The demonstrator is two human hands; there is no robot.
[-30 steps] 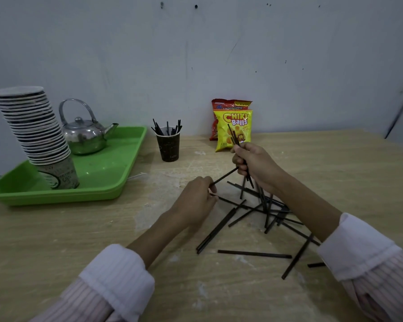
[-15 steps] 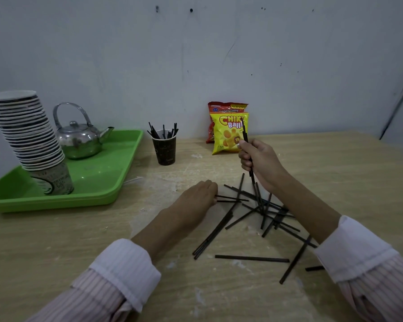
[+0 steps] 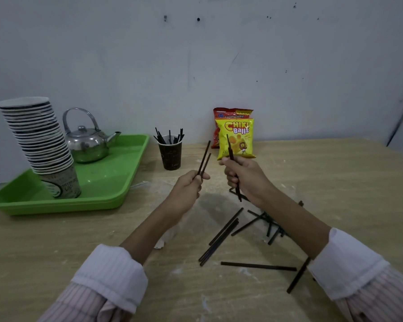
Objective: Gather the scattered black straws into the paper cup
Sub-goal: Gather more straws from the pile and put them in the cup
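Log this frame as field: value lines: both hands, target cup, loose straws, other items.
left hand: above the table, grips two thin black straws
right hand: above the table, grips at least one black straw
target: dark paper cup, upright, straws inside
remaining: loose black straws on wooden table
green plastic tray: holds steel kettle and paper cup stack
by the wall: yellow snack bag

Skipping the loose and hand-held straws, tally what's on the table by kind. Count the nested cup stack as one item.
Tray: 1
Kettle: 1
Cup stack: 1
Cup of straws: 1
Snack bags: 2
Total: 6
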